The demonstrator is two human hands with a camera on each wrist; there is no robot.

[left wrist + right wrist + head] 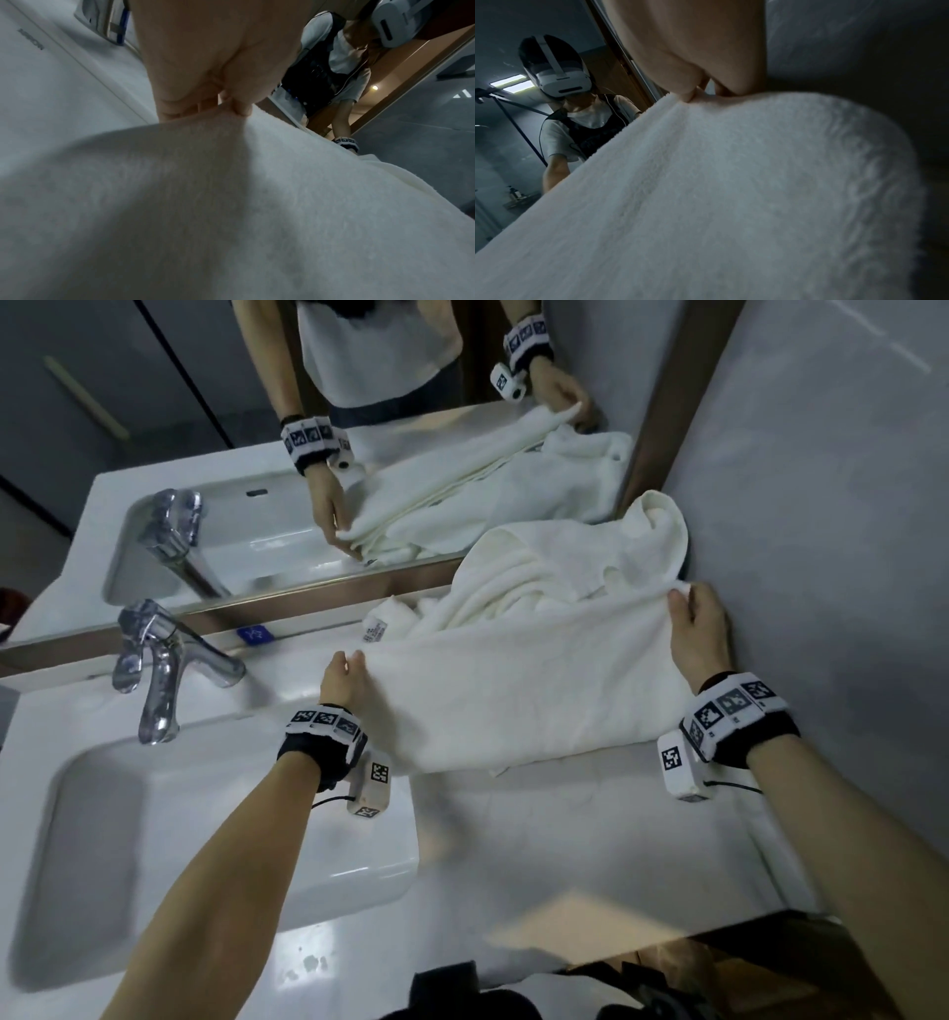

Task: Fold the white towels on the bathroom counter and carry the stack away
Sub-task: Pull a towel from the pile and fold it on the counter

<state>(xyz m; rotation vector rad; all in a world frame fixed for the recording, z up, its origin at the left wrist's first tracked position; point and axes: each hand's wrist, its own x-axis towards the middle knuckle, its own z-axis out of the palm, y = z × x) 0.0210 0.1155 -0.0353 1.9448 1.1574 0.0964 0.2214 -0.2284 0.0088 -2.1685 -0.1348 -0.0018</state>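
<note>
Left grip (343,674) and right grip (699,619) each pinching one white towel (524,695), one rumpled towel heap (554,567) behind

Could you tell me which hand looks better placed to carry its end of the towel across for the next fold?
Probably the left hand: it pinches the towel over open counter, while the right hand grips its corner close beside the wall.
</note>
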